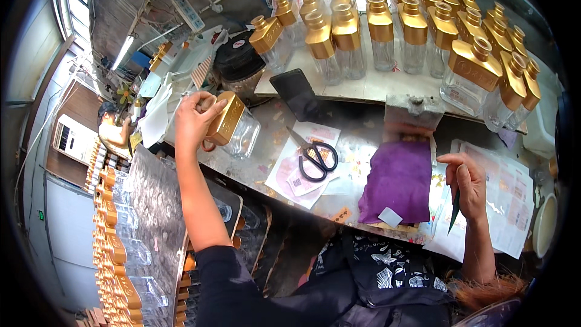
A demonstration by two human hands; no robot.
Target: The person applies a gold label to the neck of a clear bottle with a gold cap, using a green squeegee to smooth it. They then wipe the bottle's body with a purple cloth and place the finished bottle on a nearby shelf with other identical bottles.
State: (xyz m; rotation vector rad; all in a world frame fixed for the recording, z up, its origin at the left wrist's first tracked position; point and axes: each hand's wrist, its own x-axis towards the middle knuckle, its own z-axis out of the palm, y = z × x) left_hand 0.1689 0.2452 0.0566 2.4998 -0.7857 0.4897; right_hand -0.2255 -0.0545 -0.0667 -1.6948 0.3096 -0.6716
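Note:
My left hand (203, 115) grips a clear glass bottle (243, 136) with a gold-coloured shoulder by its neck, fingers wrapped over the top. The bottle is tilted above the left part of the bench. At the right, my right hand (469, 181) is closed around a slim, dark green pointed tool (455, 211), tip toward me; its exact kind is unclear. Just left of that hand lies a purple cloth (396, 181) with a small pale square (390, 217) on its near edge. Black-handled scissors (315, 160) rest on printed sheets (284, 172) between my hands.
Several gold-shouldered glass bottles (413, 30) stand on a raised shelf (363, 89) at the back. A dark phone (295, 94) leans against it. More bottles (112, 230) stand on a board (151, 206) at lower left. Papers (511, 188) cover the right bench. Another person (115, 130) sits far left.

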